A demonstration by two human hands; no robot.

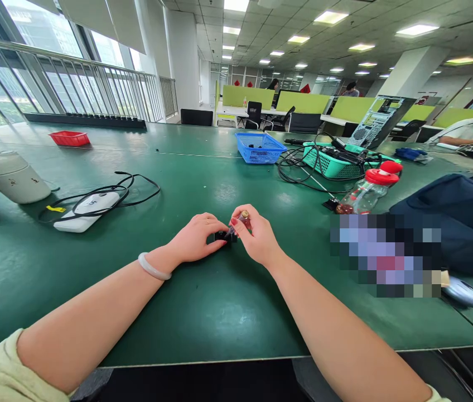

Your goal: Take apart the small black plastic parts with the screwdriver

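In the head view my left hand [198, 237] is closed around a small black part [225, 237] on the green table, thumb and fingertips pressed at its edge. My right hand [255, 234] pinches a small screwdriver-like tool [244, 216] with a tan, rounded end and a partly see-through reddish body. The tool leans, its lower end pointing down and left at the black part. Fingers cover much of both things, so whether the tip touches the part is hard to tell. A pale bangle circles my left wrist.
The green table [178, 304] bears a white device with a black cable [90, 209] and a cream bottle [19, 176] at left. Red [70, 139] and blue baskets [260, 149] stand farther back. Right are a cable-filled green basket [332, 164], red-lidded jar [364, 195] and dark bag [458, 223].
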